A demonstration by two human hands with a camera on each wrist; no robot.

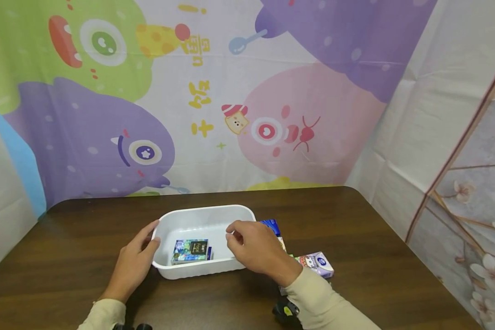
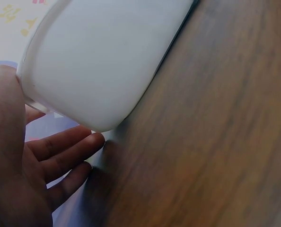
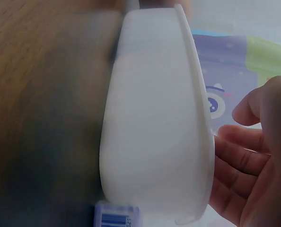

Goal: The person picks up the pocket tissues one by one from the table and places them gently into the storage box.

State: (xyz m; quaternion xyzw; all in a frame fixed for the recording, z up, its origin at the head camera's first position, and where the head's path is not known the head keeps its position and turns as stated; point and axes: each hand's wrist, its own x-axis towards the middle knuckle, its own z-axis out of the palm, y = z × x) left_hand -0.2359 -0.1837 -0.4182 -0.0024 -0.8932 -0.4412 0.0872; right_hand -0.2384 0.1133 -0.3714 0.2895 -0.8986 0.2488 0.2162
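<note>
A white plastic basin (image 1: 202,268) stands on the table. My left hand (image 1: 134,261) grips its left end, thumb over the rim and fingers outside. In the left wrist view, the left hand's fingers (image 2: 69,146) reach around the corner of the basin. Inside the basin, towards the left, lies a small colourful pack marked "Face" (image 1: 185,250), with a dark blue edge showing beside it. My right hand (image 1: 255,243) hovers over the basin's right end, loosely curled and holding nothing. In the right wrist view, its thumb and fingers (image 3: 242,161) are apart, by the rim.
Right of the basin lie several small packs, partly hidden by my right arm: a blue one (image 1: 271,225) and a lilac one with a cartoon print (image 1: 318,264). Behind the brown wooden table (image 1: 206,305) hangs a cartoon-printed cloth (image 1: 214,160).
</note>
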